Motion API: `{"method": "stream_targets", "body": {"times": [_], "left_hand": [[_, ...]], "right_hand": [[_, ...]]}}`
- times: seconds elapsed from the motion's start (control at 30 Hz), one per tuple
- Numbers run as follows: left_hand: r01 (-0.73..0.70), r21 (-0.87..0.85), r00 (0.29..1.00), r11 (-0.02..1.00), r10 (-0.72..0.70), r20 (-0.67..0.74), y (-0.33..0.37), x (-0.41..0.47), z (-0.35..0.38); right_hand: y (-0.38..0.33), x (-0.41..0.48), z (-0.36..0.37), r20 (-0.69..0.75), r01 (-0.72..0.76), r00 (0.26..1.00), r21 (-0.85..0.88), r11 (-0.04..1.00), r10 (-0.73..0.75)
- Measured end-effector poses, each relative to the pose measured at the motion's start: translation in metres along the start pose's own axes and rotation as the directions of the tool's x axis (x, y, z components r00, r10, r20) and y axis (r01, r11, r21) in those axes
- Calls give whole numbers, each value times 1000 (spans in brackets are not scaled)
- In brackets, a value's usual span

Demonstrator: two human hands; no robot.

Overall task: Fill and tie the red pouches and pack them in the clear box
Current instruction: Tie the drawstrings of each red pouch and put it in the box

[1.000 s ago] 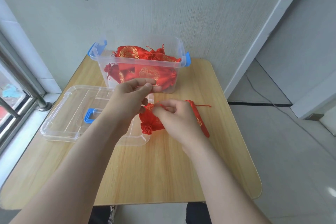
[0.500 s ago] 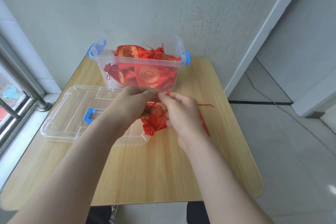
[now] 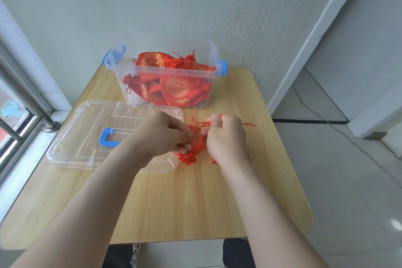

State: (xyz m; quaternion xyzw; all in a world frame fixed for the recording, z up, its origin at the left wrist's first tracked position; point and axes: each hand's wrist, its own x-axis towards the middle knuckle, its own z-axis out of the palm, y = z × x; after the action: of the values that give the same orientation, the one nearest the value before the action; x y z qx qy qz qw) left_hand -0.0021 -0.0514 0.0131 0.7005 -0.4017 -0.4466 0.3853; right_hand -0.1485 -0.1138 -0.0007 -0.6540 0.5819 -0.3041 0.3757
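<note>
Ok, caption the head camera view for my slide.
Left hand holds a red pouch while right hand grips its cord; lid beside, clear box behind.

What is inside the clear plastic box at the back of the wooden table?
The clear plastic box holds a pile of tied red fabric pouches with gold round emblems. They overlap, so their exact number cannot be counted, and the fabric hides their contents.

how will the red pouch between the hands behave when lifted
The red pouch is probably soft and floppy: its cloth bunches into a ruffle. Likely light, since the left hand just pinches it. Its cord, gripped by the right hand, may trail and snag.
</note>
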Motion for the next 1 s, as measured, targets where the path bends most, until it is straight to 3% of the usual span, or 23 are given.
{"method": "stream_targets", "body": {"times": [0.13, 0.33, 0.57, 0.73, 0.87, 1.0], "left_hand": [[-4, 0, 998, 1000, 4, -56, 2, -1, 0], [-38, 76, 999, 996, 38, 3, 5, -4, -2], [-48, 117, 988, 992, 30, 150, 12, -9, -3], [-28, 67, 991, 997, 19, 132, 11, -8, -4], [27, -43, 996, 999, -23, 82, 7, -4, -5], [68, -125, 995, 990, -57, 86, 8, -2, -6]], "right_hand": [[2, 1, -4, -102, 62, 992, -160, 985, -79], [5, 6, -9, 67, 153, 983, 240, 959, -173], [2, 5, -11, 176, 103, 971, 307, 946, -163], [-4, 3, -14, 229, 25, 966, 381, 924, -121], [-3, 3, -18, 127, 341, 929, 80, 937, -349], [-3, -5, -23, 276, 476, 853, -66, 877, -442]]}}
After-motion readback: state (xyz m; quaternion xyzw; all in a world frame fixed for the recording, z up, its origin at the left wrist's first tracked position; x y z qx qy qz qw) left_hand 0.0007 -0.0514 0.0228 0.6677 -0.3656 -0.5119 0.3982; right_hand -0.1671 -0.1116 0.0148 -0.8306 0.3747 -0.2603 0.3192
